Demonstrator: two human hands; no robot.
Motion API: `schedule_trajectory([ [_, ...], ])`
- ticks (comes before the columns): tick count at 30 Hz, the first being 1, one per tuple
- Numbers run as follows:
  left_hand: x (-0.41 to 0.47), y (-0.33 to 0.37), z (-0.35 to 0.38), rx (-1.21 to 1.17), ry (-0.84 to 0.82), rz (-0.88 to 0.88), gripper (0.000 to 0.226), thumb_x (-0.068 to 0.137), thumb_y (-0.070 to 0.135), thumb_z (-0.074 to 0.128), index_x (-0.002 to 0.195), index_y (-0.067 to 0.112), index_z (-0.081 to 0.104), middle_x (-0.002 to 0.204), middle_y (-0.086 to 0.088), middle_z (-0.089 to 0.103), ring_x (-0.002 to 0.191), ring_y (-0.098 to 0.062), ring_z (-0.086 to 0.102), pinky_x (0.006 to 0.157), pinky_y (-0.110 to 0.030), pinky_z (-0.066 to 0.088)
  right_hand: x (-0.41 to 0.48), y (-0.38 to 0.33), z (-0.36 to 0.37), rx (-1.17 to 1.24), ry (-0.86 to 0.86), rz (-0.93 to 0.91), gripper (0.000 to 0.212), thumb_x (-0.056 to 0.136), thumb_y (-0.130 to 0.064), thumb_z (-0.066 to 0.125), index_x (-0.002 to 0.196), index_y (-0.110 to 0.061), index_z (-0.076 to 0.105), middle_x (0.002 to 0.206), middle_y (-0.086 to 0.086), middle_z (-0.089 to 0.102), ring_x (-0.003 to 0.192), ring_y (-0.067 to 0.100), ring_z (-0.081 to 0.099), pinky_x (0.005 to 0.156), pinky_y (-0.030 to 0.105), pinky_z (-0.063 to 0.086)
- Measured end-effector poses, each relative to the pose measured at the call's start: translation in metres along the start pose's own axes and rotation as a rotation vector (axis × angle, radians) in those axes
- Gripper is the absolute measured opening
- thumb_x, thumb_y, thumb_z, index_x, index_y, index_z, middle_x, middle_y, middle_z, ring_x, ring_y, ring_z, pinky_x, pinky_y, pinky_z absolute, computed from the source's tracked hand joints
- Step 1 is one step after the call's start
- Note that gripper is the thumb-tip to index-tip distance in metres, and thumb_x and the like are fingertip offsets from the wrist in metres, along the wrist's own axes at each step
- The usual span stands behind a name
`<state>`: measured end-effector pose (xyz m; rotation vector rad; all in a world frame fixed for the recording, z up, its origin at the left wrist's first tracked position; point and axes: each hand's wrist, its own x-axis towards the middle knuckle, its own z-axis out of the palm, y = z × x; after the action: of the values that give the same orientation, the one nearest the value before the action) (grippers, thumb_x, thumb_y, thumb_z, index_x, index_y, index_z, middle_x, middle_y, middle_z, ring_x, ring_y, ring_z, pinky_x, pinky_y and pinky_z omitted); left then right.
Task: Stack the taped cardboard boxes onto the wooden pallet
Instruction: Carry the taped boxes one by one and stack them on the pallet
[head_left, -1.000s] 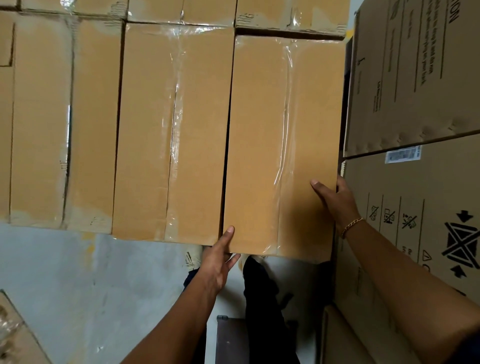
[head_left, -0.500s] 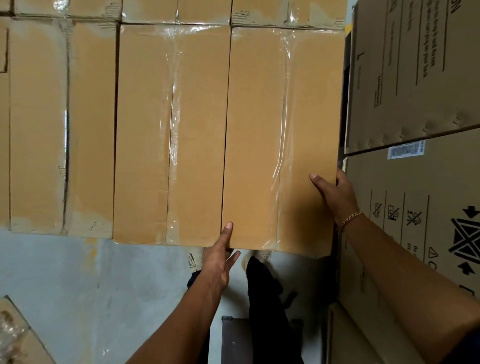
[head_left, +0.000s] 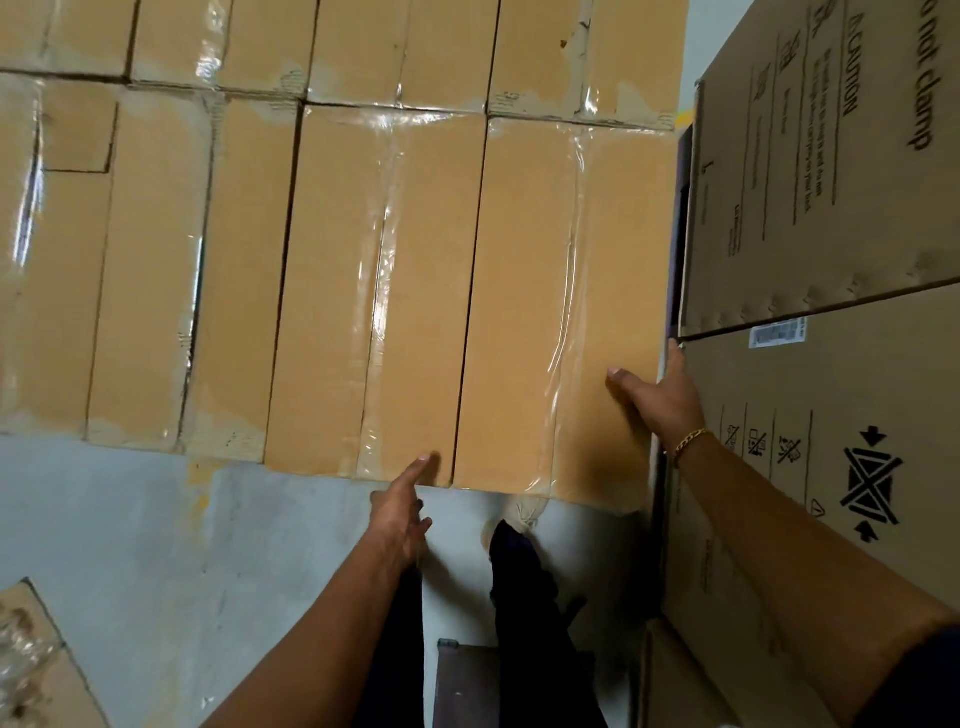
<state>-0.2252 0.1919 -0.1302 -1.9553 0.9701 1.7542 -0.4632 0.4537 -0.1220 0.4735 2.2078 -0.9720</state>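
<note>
The rightmost taped cardboard box (head_left: 561, 312) lies in the near row of like boxes, with clear tape down its middle and its near end over the grey floor (head_left: 130, 545). The left hand (head_left: 402, 506) is spread, one fingertip on the box's near-left corner, while the right hand (head_left: 660, 395) presses its right edge with straight fingers, thumb on top. The large cartons (head_left: 831, 208) to the right read "CAUTION" and "o not clamp", with a barcode label (head_left: 776, 332) and handling symbols below.

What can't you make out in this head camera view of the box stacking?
Wooden pallet: not visible; taped boxes cover what lies beneath, head view.
Right hand: most fingers hidden behind the rightmost box side; grip unclear.
Printed carton: fine print too small and blurred.
Corner box: cut off by the bottom-left edge.
</note>
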Motion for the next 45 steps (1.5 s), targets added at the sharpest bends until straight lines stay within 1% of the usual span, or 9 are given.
schedule_trajectory([
  [2, -0.009, 0.011, -0.012, 0.01, 0.084, 0.029, 0.09, 0.08, 0.048, 0.083, 0.148, 0.005, 0.042, 0.133, -0.015, 0.055, 0.114, -0.029, 0.056, 0.105, -0.049, 0.047, -0.017, -0.015, -0.003, -0.058, -0.017, -0.044, 0.111, 0.076, -0.063, 0.078, 0.162, -0.03, 0.017, 0.164, 0.007, 0.033, 0.146, 0.035, 0.037, 0.116, 0.058, 0.037],
  [5, -0.033, 0.028, -0.026, 0.035, 0.164, 0.107, 0.104, 0.085, 0.046, 0.079, 0.16, 0.009, 0.018, 0.159, -0.016, 0.036, 0.141, -0.037, 0.041, 0.11, -0.05, 0.041, -0.047, -0.047, -0.001, -0.147, -0.055, -0.134, 0.103, 0.084, -0.052, 0.078, 0.164, -0.024, 0.018, 0.167, 0.007, 0.028, 0.15, 0.03, 0.033, 0.12, 0.048, 0.033],
  [8, -0.062, 0.043, -0.041, 0.142, 0.202, 0.253, 0.102, 0.09, 0.04, 0.075, 0.161, 0.005, 0.011, 0.164, -0.017, 0.028, 0.147, -0.035, 0.034, 0.116, -0.044, 0.033, -0.082, -0.084, 0.011, -0.262, -0.103, -0.238, 0.097, 0.089, -0.045, 0.077, 0.163, -0.017, 0.021, 0.168, 0.007, 0.025, 0.15, 0.026, 0.034, 0.118, 0.035, 0.03],
  [11, -0.088, 0.056, -0.067, 0.234, 0.191, 0.359, 0.107, 0.09, 0.045, 0.075, 0.163, 0.006, 0.007, 0.168, -0.014, 0.019, 0.151, -0.034, 0.031, 0.118, -0.041, 0.031, -0.118, -0.121, 0.035, -0.373, -0.16, -0.345, 0.095, 0.09, -0.048, 0.074, 0.163, -0.017, 0.022, 0.169, 0.006, 0.023, 0.152, 0.026, 0.03, 0.12, 0.038, 0.028],
  [15, -0.122, 0.073, -0.123, 0.147, 0.161, 0.468, 0.115, 0.074, 0.062, 0.075, 0.162, 0.012, 0.02, 0.166, -0.01, 0.03, 0.147, -0.029, 0.038, 0.119, -0.045, 0.036, -0.17, -0.172, 0.081, -0.47, -0.257, -0.477, 0.095, 0.09, -0.053, 0.071, 0.163, -0.02, 0.021, 0.169, 0.002, 0.022, 0.153, 0.024, 0.028, 0.121, 0.041, 0.029],
  [25, -0.191, 0.108, -0.354, -0.126, 0.148, 0.608, 0.089, 0.094, 0.058, 0.063, 0.163, 0.024, 0.019, 0.168, -0.002, 0.026, 0.152, -0.025, 0.03, 0.118, -0.043, 0.029, -0.326, -0.28, 0.218, -0.542, -0.397, -0.715, 0.084, 0.095, -0.055, 0.063, 0.163, -0.024, 0.024, 0.169, 0.001, 0.025, 0.153, 0.024, 0.028, 0.119, 0.038, 0.028],
  [33, -0.22, 0.118, -0.539, -0.225, 0.301, 0.701, 0.071, 0.096, 0.054, 0.062, 0.155, 0.021, 0.04, 0.159, -0.004, 0.043, 0.143, -0.023, 0.044, 0.105, -0.036, 0.037, -0.418, -0.332, 0.323, -0.444, -0.577, -0.773, 0.08, 0.092, -0.057, 0.063, 0.159, -0.033, 0.028, 0.166, -0.007, 0.03, 0.148, 0.021, 0.037, 0.115, 0.041, 0.035],
  [38, -0.215, 0.142, -0.597, -0.29, 0.307, 0.727, 0.061, 0.095, 0.05, 0.065, 0.147, 0.023, 0.05, 0.151, 0.0, 0.052, 0.136, -0.019, 0.05, 0.114, -0.045, 0.04, -0.435, -0.367, 0.38, -0.46, -0.667, -0.73, 0.076, 0.093, -0.057, 0.063, 0.158, -0.034, 0.03, 0.163, -0.007, 0.036, 0.143, 0.019, 0.043, 0.109, 0.036, 0.038],
  [45, -0.212, 0.207, -0.675, -0.302, 0.336, 0.761, 0.046, 0.095, 0.045, 0.067, 0.137, 0.026, 0.06, 0.137, 0.004, 0.061, 0.124, -0.014, 0.056, 0.11, -0.041, 0.044, -0.456, -0.454, 0.475, -0.402, -0.746, -0.711, 0.062, 0.095, -0.045, 0.067, 0.151, -0.032, 0.042, 0.154, -0.003, 0.048, 0.121, 0.011, 0.052, 0.101, 0.03, 0.038],
])
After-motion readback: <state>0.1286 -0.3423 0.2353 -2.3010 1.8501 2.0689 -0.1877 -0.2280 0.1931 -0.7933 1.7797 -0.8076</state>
